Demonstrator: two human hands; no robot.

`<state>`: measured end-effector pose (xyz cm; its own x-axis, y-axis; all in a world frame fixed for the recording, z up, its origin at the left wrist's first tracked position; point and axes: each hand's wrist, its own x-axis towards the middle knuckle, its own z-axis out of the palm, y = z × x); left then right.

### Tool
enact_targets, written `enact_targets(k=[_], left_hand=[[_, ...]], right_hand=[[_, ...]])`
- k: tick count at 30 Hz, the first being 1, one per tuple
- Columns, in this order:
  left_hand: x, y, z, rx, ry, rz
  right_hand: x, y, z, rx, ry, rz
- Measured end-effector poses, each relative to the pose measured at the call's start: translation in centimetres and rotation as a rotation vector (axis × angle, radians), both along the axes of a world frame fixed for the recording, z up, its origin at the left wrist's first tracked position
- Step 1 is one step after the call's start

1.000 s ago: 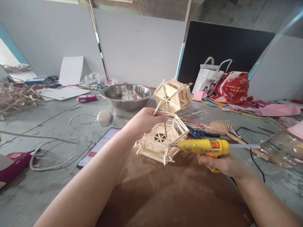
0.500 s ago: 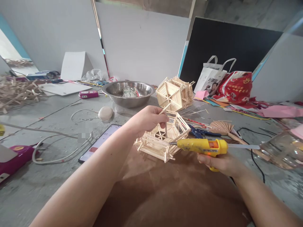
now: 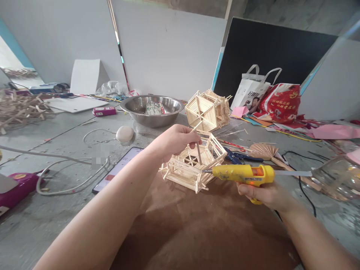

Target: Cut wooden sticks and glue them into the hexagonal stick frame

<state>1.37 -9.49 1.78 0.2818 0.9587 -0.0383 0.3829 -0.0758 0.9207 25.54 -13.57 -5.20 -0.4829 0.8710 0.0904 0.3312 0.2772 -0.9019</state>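
Observation:
My left hand point(image 3: 178, 139) is closed in a pinch above an open-topped frame of thin wooden sticks point(image 3: 184, 177). From its fingers one pale wooden stick point(image 3: 197, 126) juts up, and another thin stick point(image 3: 199, 154) points down into the frame. My right hand point(image 3: 260, 193) is wrapped round a yellow hot glue gun point(image 3: 243, 173) with an orange light lit. The gun's metal nozzle lies at the near right rim of the frame; whether they touch I cannot tell. Behind stands a second stick-built structure point(image 3: 206, 111), with spoked hexagonal sides.
A steel bowl point(image 3: 153, 119) with plastic-wrapped contents sits behind my left hand. A phone point(image 3: 119, 168) lies under my left forearm. Blue-handled pliers point(image 3: 244, 157), a pleated fan-shaped piece point(image 3: 263, 150) and a clear container point(image 3: 334, 180) are at right. Cables point(image 3: 64, 191) trail at left.
The glue gun and my right hand have shifted slightly right. The downward stick in my left hand leans a little differently. Both stick structures stay where they were.

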Motion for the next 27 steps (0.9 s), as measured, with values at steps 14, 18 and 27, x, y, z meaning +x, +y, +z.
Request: enact_targets(k=[14,18,27], left_hand=[[-0.43,0.29,-0.38,-0.019,0.031,0.005],[-0.24,0.31,-0.33,-0.005,0.082,0.01],[0.01,-0.02,-0.18,0.073,0.12,0.061]], right_hand=[[-0.03,0.26,-0.4,-0.09,0.058,-0.016],[-0.09,0.11,-0.22,-0.131,0.045,-0.027],[0.11,0.39,-0.93,-0.168,0.066,-0.058]])
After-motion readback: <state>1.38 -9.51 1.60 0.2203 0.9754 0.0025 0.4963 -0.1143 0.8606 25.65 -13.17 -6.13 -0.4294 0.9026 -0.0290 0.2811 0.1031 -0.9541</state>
